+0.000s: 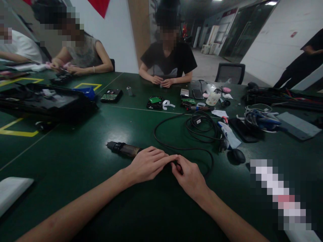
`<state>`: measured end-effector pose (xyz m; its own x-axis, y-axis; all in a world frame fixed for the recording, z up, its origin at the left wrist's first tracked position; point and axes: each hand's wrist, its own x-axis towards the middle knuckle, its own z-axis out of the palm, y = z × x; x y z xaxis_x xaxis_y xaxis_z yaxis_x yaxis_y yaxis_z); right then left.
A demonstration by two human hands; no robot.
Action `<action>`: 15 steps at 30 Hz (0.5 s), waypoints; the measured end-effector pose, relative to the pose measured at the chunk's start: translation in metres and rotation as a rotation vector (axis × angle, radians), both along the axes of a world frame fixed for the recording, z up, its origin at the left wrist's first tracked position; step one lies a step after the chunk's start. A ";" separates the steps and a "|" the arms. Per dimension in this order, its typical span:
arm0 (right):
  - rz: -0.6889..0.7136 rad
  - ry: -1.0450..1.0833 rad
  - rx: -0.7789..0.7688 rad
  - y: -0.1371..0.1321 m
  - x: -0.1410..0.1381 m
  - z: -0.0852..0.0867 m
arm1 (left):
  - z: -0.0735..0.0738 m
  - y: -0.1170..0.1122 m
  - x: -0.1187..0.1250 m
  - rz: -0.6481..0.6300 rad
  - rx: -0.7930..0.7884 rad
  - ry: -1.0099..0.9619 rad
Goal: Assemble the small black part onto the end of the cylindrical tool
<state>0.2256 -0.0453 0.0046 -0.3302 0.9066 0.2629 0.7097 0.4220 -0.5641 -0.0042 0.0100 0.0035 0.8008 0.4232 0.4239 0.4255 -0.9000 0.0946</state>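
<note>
Head view: a pen-shaped electric screwdriver (126, 149) lies on the worktop (101, 205) just ahead of the person, its long axis running across the view, metal tip to the left, rear end towards the hands. The left hand (148, 163) is nearer; palm down, fingers nearly straight and together, it covers the rear of the barrel, though whether it grips cannot be told. The right hand (190, 176) lies beyond that end, fingers curled, touching the left fingertips; what it holds, if anything, is hidden. The barrel is cylindrical, with a dark ribbed collar and brownish, translucent-looking casing. Farther out, smooth black cable (213, 160) forms loose loops; beyond stand a dull metallic cylinder (129, 90) and a flat black-and-green circuit-board module (111, 95). The worktop is dark green with a soft sheen.
</note>
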 end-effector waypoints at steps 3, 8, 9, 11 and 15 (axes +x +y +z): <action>0.001 0.007 -0.015 0.000 0.000 0.001 | 0.000 0.000 0.001 0.028 0.016 -0.016; -0.002 0.005 -0.014 0.000 -0.001 0.002 | 0.002 0.000 -0.001 -0.006 -0.024 0.005; -0.004 0.002 -0.013 0.000 -0.001 0.003 | 0.002 0.000 -0.001 -0.011 -0.023 0.006; -0.007 -0.003 -0.019 -0.001 -0.001 0.003 | 0.000 0.001 -0.001 -0.006 -0.010 -0.008; 0.003 0.006 -0.027 -0.001 -0.001 0.004 | -0.002 0.000 0.001 0.028 -0.003 -0.035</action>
<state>0.2249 -0.0462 0.0087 -0.3313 0.9125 0.2399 0.7054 0.4084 -0.5793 -0.0035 0.0104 0.0019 0.7734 0.4465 0.4500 0.4470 -0.8875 0.1123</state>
